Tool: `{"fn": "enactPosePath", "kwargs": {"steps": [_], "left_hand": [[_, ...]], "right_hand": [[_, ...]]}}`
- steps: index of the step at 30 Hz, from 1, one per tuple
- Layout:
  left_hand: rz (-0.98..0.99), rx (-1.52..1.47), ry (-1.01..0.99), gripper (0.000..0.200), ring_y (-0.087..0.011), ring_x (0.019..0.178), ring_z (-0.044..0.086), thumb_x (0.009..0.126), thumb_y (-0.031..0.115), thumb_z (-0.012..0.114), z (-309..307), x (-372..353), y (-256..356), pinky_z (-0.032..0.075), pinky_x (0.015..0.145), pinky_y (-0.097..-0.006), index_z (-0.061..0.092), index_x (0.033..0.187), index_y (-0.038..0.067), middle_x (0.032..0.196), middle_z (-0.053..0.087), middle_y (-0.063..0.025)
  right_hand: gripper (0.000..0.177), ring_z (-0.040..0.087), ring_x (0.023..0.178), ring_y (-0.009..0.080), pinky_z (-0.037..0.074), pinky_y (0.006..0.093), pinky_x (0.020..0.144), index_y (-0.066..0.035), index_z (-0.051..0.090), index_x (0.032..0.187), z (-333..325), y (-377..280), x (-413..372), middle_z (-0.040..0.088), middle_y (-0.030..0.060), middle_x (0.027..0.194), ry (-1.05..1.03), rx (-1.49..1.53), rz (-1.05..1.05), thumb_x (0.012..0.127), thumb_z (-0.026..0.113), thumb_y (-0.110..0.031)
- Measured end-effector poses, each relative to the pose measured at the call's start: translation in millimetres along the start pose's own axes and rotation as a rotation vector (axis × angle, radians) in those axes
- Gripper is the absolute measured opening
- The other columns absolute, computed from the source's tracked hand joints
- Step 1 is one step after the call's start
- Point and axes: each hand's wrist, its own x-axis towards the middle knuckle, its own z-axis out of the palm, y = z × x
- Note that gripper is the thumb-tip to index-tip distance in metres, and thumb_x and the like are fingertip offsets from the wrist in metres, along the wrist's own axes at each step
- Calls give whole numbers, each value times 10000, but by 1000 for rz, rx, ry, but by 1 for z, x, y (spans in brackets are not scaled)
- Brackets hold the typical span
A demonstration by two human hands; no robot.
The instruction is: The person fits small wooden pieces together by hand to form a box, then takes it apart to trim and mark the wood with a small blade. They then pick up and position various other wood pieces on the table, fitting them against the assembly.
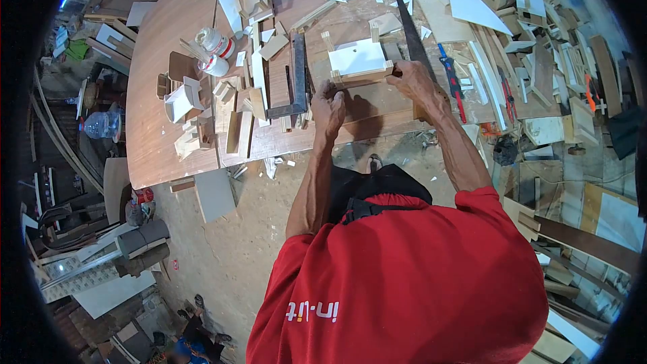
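A small wooden frame with a white panel [357, 58] and short corner posts sits on the table in front of me. At its near right corner, my right hand [412, 82] is closed with thumb and fingers on the wooden edge. My left hand [328, 106] is at the near left corner, its fingers curled in against the wood. The palm side of that hand is hidden from view. Just left of it lies a dark metal square [298, 74]. A long handsaw [411, 27] lies beyond my right hand.
White glue jars [214, 64], small wooden assemblies [185, 104] and offcuts crowd the table's left side [155, 47]. A red and blue tool [451, 81] lies at right beside white strips [486, 84]. Piled wood frames [532, 7] fill the far right. Part of another person [192, 347] shows at lower left.
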Motion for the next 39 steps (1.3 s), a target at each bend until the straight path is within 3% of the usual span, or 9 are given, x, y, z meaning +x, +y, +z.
{"fn": "enactPosePath", "kwargs": {"steps": [12,18,24,26,30,32,39], "left_hand": [[30,-27,3,290,-222,892,628,819,27,517,0,-4,7,476,821,-319,594,1083,-67,972,678,-160],[53,-46,1,286,-200,873,619,802,24,500,-1,1,-3,473,802,-303,597,1059,-56,948,675,-147],[50,-65,-4,331,-210,910,627,793,17,484,-3,-2,-3,474,825,-301,597,1096,-52,992,679,-150],[28,-53,8,342,-209,924,626,792,15,484,-3,-2,-4,472,838,-297,595,1108,-52,1006,678,-148],[36,-121,-12,362,-219,970,630,795,5,482,-4,-1,-6,469,872,-300,582,1136,-62,1041,673,-152],[33,-123,-30,361,-225,986,631,800,4,487,-3,-1,-6,468,884,-306,577,1142,-66,1051,671,-155],[-11,21,-28,334,-228,988,638,839,7,555,-1,-4,9,492,868,-322,564,1167,-58,1065,664,-173]], "right_hand": [[384,661,773,357,504,446,693,-35,668,900,-16,-8,-9,676,192,808,123,-44,-77,800,692,-405],[413,656,792,350,497,458,708,-37,670,884,-6,0,-8,679,176,838,23,-167,3,778,704,-434],[386,645,892,339,487,455,795,-47,675,921,-1,6,-8,684,164,919,24,-164,33,760,730,-393],[354,641,906,349,483,460,820,-48,680,972,1,8,-15,690,151,951,199,-107,-28,771,723,-336],[309,646,890,351,493,440,818,-47,680,1018,-11,-20,-41,689,155,967,223,-55,52,797,680,-262],[271,654,853,345,506,418,796,-44,677,1026,-11,-35,-50,687,163,937,150,148,155,808,633,-199],[255,662,857,344,517,411,775,-39,675,1023,30,-37,-63,687,185,904,145,246,115,817,606,-172]]}}
